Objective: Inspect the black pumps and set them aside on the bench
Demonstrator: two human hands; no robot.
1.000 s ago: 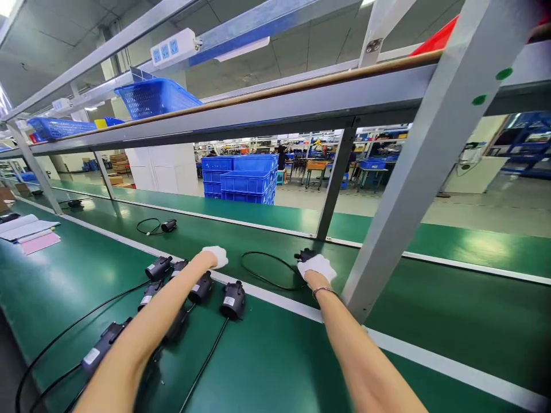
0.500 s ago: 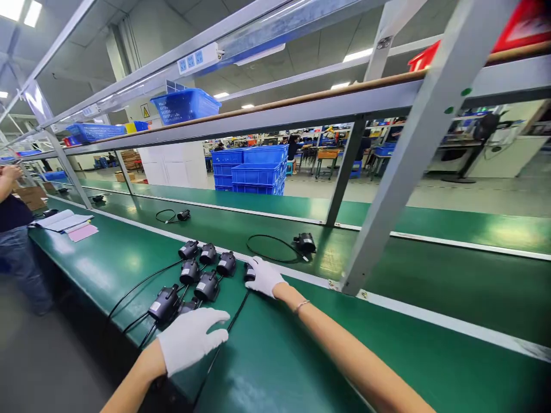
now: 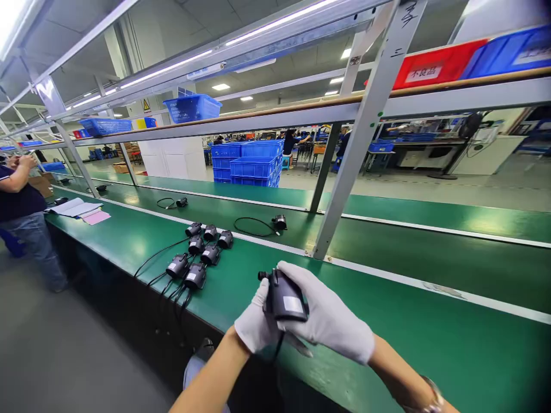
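Observation:
A small black pump (image 3: 284, 297) with a white label, a short nozzle and a cable is held up over the near edge of the green bench. My right hand (image 3: 329, 315), in a white glove, is closed around its right side. At the pump's left side is my gloved left hand (image 3: 257, 326), gripping it from below; part of these fingers is hidden behind the pump. To the left, several similar black pumps (image 3: 196, 276) stand grouped on the bench, their cables hanging over the front edge.
Further pumps with coiled cables, one a black pump (image 3: 279, 222), lie on the green belt (image 3: 387, 246) behind a metal strip. A slanted grey post (image 3: 350, 149) rises from the strip. Papers (image 3: 73, 207) lie far left beside a person (image 3: 19, 201). Blue crates (image 3: 256, 167) stand beyond.
My right hand has lifted a pump off the bench and brought it nearer. My left hand has moved right, away from the grouped pumps, and now holds it too. The view has shifted.

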